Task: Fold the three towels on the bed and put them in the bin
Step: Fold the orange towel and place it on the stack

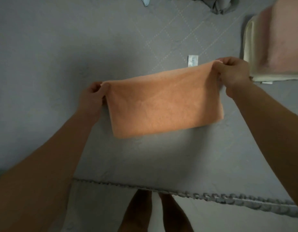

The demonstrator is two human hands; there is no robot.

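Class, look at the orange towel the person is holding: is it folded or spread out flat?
Folded. The orange towel hangs doubled from its top edge, pinched by the left hand and right hand.

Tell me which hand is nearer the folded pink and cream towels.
Right. The right hand grips the orange towel right beside the folded pink and cream towels; the left hand grips its far end.
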